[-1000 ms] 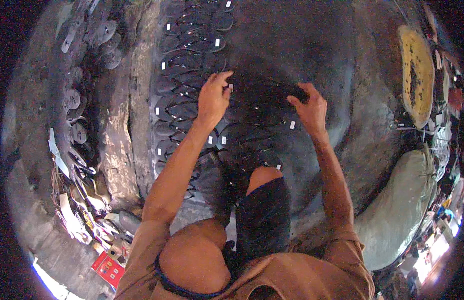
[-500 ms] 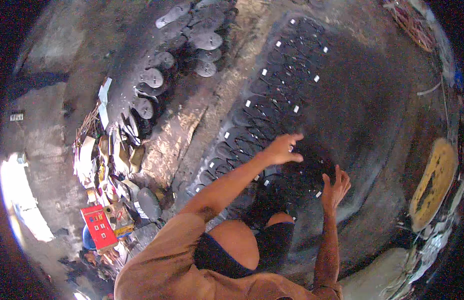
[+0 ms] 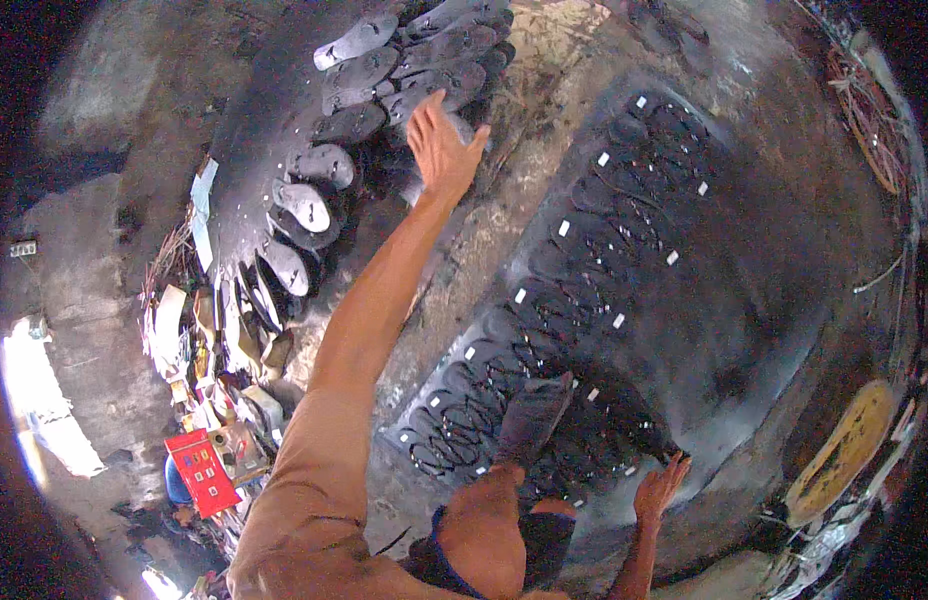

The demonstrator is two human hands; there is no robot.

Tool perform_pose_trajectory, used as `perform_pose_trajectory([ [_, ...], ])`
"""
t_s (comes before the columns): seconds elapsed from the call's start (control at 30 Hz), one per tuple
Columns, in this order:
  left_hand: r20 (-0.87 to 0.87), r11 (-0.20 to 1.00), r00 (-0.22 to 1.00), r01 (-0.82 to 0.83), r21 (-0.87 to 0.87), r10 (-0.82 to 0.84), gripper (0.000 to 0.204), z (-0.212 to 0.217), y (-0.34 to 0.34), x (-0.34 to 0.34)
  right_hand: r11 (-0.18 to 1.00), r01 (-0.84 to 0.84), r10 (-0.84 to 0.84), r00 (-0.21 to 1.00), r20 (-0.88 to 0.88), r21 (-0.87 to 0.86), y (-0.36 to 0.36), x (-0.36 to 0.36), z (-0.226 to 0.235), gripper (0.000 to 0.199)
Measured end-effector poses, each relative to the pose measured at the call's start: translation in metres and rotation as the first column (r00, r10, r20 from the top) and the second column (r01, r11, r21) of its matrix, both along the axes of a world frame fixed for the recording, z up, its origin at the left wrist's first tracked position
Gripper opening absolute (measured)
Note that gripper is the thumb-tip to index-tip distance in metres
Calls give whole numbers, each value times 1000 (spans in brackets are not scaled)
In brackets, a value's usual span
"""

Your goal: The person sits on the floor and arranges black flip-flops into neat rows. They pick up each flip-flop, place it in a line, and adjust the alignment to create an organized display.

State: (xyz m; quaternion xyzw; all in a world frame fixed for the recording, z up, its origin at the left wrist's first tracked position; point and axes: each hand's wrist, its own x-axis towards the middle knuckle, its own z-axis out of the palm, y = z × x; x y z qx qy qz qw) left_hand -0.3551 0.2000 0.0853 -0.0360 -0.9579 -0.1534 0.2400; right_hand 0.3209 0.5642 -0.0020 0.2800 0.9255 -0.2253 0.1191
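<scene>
Above a pile of grey-black shoe soles (image 3: pixel 359 75) at the far left, my left hand (image 3: pixel 444 150) reaches out with its fingers spread and nothing held; whether it touches the soles I cannot tell. My right hand (image 3: pixel 662 487) is low on the right, with its fingers stretched out beside the end of a dark strip (image 3: pixel 639 425); contact there is unclear. Between my hands, a long bed of black sandals (image 3: pixel 524 325) with looping straps lies on the floor, bearing several small white squares (image 3: pixel 564 228).
My foot (image 3: pixel 534 415) is at the near part of the sandals. At the left stand a red box (image 3: pixel 202 472) and a heap of scraps (image 3: pixel 194 350). A yellow sole-shaped piece (image 3: pixel 839 455) lies at the right, and a bundle of sticks (image 3: pixel 864 110) at the far right.
My left hand has moved from over the sandals, far forward and left to the sole pile. My right hand appears lower, and the view has shifted. My foot has come into sight.
</scene>
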Motion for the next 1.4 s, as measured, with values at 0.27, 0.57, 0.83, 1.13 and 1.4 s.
perform_pose_trajectory([
  [0.27,-157,992,981,-108,61,116,33,19,-48,-91,962,238,-230,970,73,-136,36,-26,27,57],
  [0.57,43,722,794,526,450,-606,37,152,63,109,691,380,-676,641,-364,-615,15,-236,110,49],
  [0.83,404,425,167,122,897,-899,54,82,165,223,676,-91,-242,910,-337,-731,26,-289,178,50],
  [1.13,633,647,148,76,759,-760,51,56,107,285,-81,47,-711,697,91,-996,41,-227,131,43],
  [1.4,676,809,482,135,572,-558,46,-34,153,294,312,318,-783,619,-54,-895,36,-168,32,45],
])
